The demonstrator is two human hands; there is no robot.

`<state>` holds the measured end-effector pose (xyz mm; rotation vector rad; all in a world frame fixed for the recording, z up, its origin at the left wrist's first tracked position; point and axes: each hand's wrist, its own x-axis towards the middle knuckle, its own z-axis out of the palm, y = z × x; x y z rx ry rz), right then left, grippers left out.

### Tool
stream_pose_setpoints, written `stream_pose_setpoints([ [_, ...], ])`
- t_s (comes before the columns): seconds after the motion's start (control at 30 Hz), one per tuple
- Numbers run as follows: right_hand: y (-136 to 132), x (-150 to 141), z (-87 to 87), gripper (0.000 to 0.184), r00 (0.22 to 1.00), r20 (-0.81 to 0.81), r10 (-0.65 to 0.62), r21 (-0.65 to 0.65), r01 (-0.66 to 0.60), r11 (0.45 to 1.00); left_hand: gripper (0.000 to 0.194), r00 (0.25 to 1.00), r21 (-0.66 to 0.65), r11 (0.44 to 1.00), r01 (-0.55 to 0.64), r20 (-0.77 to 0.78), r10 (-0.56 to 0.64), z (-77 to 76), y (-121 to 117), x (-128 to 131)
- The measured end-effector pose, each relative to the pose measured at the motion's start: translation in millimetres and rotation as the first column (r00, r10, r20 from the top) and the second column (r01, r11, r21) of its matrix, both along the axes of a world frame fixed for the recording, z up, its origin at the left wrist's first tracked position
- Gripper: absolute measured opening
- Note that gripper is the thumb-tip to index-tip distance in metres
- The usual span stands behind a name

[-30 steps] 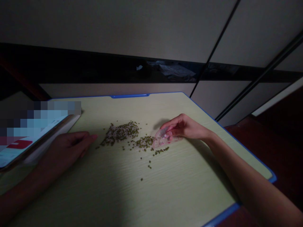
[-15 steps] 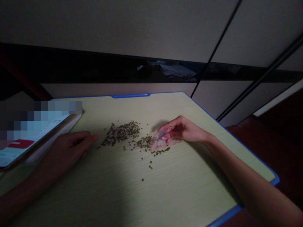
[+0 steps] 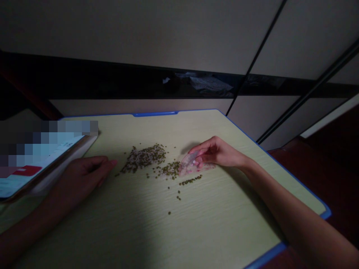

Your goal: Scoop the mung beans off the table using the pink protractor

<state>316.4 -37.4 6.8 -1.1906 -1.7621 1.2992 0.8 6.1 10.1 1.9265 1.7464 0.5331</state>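
My right hand (image 3: 220, 152) pinches a clear, pink-printed protractor (image 3: 189, 166) between thumb and fingers, tilted just over the table. Close to its lower edge lies a short row of green beans (image 3: 190, 181), apart from it. At its left edge is a small heap of green beans (image 3: 170, 169). Farther left sits a bigger pile of beans mixed with white grains (image 3: 146, 157). My left hand (image 3: 85, 172) rests closed on the table left of that pile, thumb against the curled fingers, and nothing shows in it.
A tablet or phone with a lit screen (image 3: 42, 164), partly blurred out, leans at the left beside my left hand. The pale wood-look table (image 3: 112, 231) has a blue rim. Several loose beans lie toward me. Cabinet panels (image 3: 140, 33) stand right behind the table.
The protractor has shifted slightly away from me, and a gap now shows between its lower edge and the row of beans. My left hand has stayed in place.
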Motion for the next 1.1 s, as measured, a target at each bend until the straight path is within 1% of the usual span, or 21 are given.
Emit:
stream_pose_setpoints([
  [0.1,1.4,0.1,-1.7,0.028,1.000,-0.007,0.000,0.013,0.001,1.000,0.037,1.000,-0.032,0.999,-0.013,0.012,0.013,-1.4,0.4,-0.6],
  [0.23,3.0,1.4,-3.7,0.029,1.000,-0.001,-0.017,0.024,0.017,1.000,0.037,1.000,-0.025,1.000,0.007,0.006,-0.006,-2.0,0.7,-1.1],
  [0.43,1.6,-1.0,-3.5,0.034,0.998,0.053,-0.044,0.060,0.041,0.997,0.037,0.999,-0.028,1.000,0.007,0.032,-0.007,2.8,-2.2,2.7],
  [0.57,0.5,-5.6,-3.3,0.033,0.998,0.056,-0.039,0.079,0.034,0.996,0.037,1.000,-0.028,1.000,-0.003,0.023,0.004,3.6,-3.9,3.6],
  [0.77,-0.2,-11.5,-4.7,0.035,0.999,0.009,-0.033,0.058,0.032,0.998,0.037,1.000,-0.033,0.999,0.007,0.008,-0.006,1.6,-3.4,1.5],
  [0.9,-0.4,-13.3,-5.1,0.034,1.000,0.007,-0.031,0.047,0.030,0.998,0.037,1.000,-0.019,0.999,0.026,0.010,-0.026,2.0,-2.5,1.1],
  [1.1,-0.7,-9.7,-0.3,0.031,1.000,0.017,0.024,0.035,-0.025,0.999,0.038,1.000,-0.031,1.000,0.003,0.007,-0.003,-0.6,0.0,-0.2],
])
